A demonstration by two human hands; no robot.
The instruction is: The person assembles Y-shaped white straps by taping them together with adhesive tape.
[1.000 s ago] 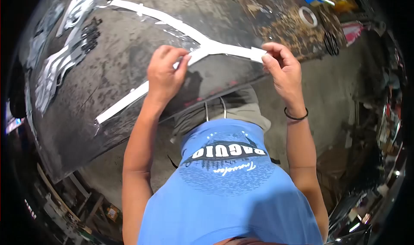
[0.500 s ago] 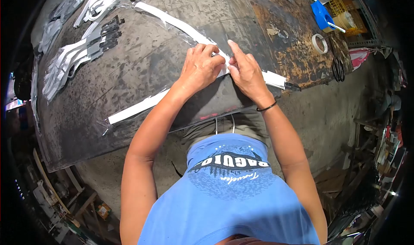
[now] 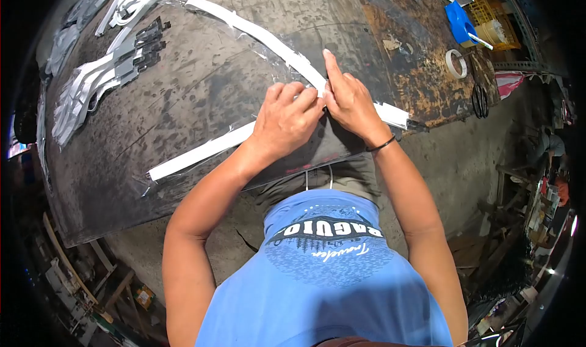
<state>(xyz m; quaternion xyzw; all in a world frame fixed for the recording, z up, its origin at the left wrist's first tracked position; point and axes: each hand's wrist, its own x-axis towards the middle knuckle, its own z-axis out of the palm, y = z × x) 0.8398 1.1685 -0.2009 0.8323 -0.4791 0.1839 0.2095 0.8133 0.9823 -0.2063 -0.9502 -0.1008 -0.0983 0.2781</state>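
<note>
Two long white strips lie on the dark table under my hands: one [image 3: 262,36] curves up to the back left, the other [image 3: 204,150] slants to the front left. They come together beneath my fingers, and a white end piece [image 3: 392,115] sticks out to the right. My left hand [image 3: 288,118] is curled, its fingertips closed at the meeting point; what they pinch is hidden. My right hand [image 3: 352,102] touches the same spot, thumb and lower fingers bent in and the index finger stretched forward. Clear film edges the curved strip.
Bundled white strips with grey and black ends [image 3: 125,63] lie at the left of the worn table [image 3: 201,84]. At the right are a blue tape dispenser [image 3: 459,23], a tape roll [image 3: 456,63] and black scissors [image 3: 480,101]. The table's front edge runs by my waist.
My left hand has shifted slightly down and turned, its back now more visible. More of the curved strip shows between the hands. My right hand has barely moved.
</note>
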